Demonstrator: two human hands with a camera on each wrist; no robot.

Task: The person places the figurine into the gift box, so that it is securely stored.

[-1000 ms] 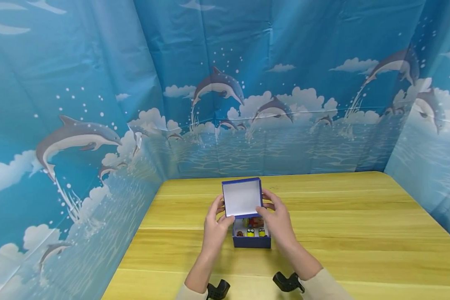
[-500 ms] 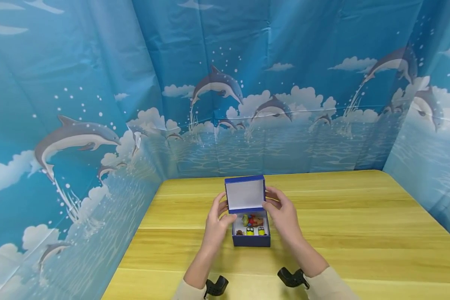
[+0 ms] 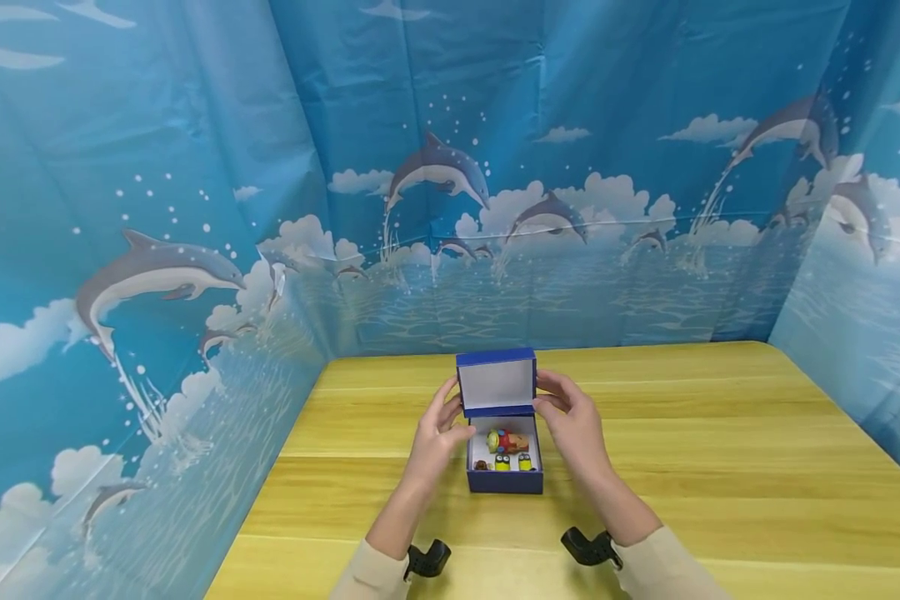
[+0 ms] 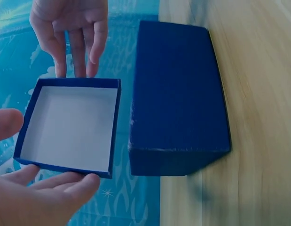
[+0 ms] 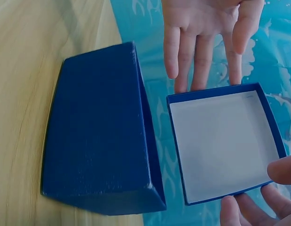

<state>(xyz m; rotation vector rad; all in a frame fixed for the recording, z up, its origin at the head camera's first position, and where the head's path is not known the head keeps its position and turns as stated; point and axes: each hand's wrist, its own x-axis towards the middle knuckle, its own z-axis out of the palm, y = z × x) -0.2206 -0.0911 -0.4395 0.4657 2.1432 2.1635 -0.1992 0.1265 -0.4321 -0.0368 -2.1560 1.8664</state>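
Both hands hold a blue box lid [image 3: 498,383] on opposite sides, tilted so its white inside faces me. My left hand [image 3: 433,442] grips the lid's left side, and my right hand [image 3: 574,427] grips the right side, its thumb at the lid's near edge in the right wrist view. Below the lid, the blue box [image 3: 505,482] stands uncovered on the table. Inside lie a red figure with a green head [image 3: 507,442], two small yellow toys with goggle eyes [image 3: 502,462] and a small brown item [image 3: 481,465]. Both wrist views show the box [image 4: 178,94] from its outside only.
The yellow wood-grain table [image 3: 690,450] extends to both sides of the box. Behind and beside it hangs a blue curtain [image 3: 592,292] printed with dolphins. Black camera mounts [image 3: 429,557] sit on both wrists, near the beige sleeves [image 3: 663,565].
Both hands have carried the lid slightly to the right and away from me, tilting it further. More of the box's inside shows, including the red figure.
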